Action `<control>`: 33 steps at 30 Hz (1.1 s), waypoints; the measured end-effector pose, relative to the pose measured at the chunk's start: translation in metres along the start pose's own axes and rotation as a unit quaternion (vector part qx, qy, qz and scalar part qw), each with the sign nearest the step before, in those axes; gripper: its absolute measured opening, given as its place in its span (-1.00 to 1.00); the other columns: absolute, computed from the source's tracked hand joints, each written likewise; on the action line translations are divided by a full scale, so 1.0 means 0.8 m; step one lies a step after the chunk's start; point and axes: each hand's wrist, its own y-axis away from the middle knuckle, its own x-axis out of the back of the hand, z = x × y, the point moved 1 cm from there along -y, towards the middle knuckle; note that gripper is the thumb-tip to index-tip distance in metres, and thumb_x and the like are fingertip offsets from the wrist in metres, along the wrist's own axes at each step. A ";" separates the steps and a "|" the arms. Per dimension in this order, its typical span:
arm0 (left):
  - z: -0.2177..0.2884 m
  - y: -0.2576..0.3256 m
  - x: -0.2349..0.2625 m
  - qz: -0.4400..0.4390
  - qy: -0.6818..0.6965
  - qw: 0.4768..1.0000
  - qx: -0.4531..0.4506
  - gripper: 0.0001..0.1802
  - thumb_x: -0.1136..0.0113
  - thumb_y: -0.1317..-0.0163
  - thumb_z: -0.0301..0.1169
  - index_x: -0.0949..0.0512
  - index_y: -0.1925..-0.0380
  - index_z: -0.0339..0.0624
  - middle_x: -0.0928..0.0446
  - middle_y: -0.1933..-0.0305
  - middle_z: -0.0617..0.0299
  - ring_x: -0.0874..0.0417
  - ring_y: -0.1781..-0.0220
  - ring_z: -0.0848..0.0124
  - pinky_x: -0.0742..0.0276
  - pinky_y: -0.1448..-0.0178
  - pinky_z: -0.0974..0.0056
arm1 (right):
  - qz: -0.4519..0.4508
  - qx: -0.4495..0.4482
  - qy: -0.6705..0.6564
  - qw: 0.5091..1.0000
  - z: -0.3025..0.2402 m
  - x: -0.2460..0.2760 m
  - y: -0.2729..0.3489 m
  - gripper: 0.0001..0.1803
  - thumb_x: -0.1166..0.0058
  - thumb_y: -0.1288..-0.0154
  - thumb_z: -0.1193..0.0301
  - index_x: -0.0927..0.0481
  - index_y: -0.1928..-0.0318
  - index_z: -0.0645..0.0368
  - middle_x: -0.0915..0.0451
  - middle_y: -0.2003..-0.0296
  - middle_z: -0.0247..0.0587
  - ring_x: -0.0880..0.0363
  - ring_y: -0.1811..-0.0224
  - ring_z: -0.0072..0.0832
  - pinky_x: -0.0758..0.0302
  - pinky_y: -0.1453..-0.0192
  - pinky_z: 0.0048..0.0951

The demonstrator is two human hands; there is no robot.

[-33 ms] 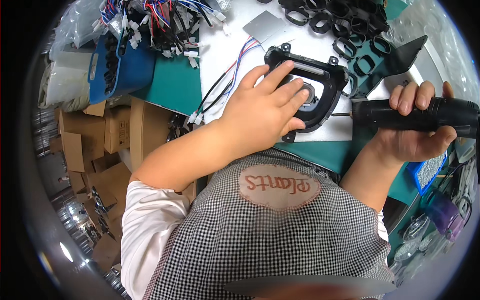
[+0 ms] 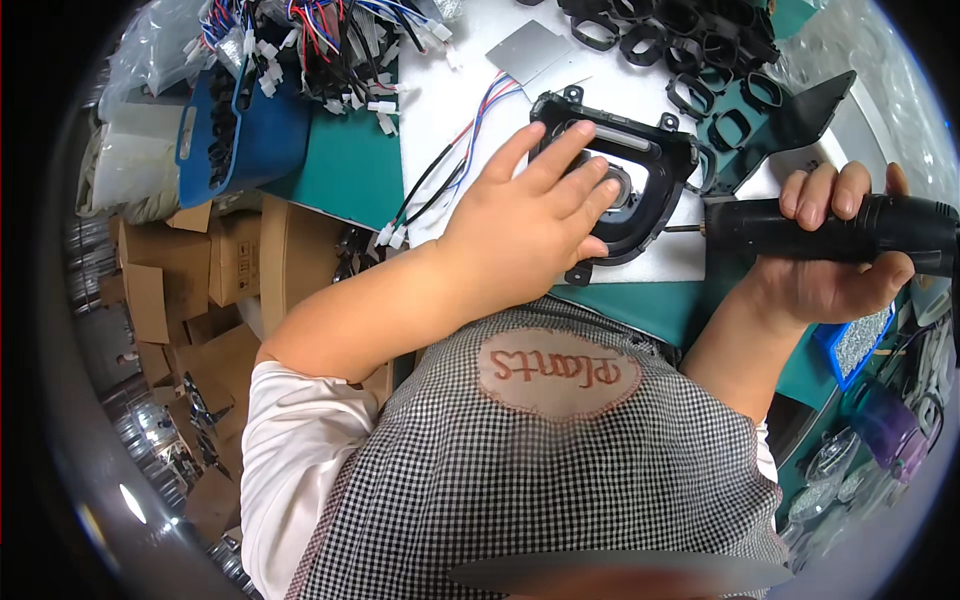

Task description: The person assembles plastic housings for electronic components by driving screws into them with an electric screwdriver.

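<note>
A rounded black plastic housing (image 2: pixel 655 215) lies on the white foam sheet, with a pale strip and a round part inside its rim. Across its left side rests my left hand (image 2: pixel 535 205), fingers spread and stretched over the opening, hiding that part of it. My right hand (image 2: pixel 825 245) is wrapped round a black electric screwdriver (image 2: pixel 745 228), held level. Its thin bit points left, and the tip is at the housing's lower right edge; whether it sits in a screw is too small to tell. Red, blue and black wires (image 2: pixel 468 150) with white connectors lie left of the housing.
Many black rings (image 2: pixel 685 55) lie at the back right beside a dark angled panel (image 2: pixel 800 125). A thin grey plate (image 2: pixel 530 52) lies behind the housing. Bundled wires (image 2: pixel 345 45) and a blue bin (image 2: pixel 250 140) are at left. A blue tray (image 2: pixel 855 345) of small metal pieces sits at right.
My left fingers and the housing have shifted very slightly. The right hand and screwdriver stay in place.
</note>
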 end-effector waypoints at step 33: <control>-0.063 -0.080 0.022 0.088 0.011 0.996 -0.025 -0.58 -0.39 0.04 -0.26 -0.61 0.10 0.01 -0.56 0.06 0.23 -0.51 -0.12 0.20 -0.40 -0.16 0.05 | 0.010 0.009 -0.005 1.000 -0.007 -0.008 0.002 -0.14 -0.03 -0.24 -0.17 -0.21 -0.28 0.26 -0.41 0.37 -0.17 -0.48 0.50 -0.41 -0.50 0.40 -0.36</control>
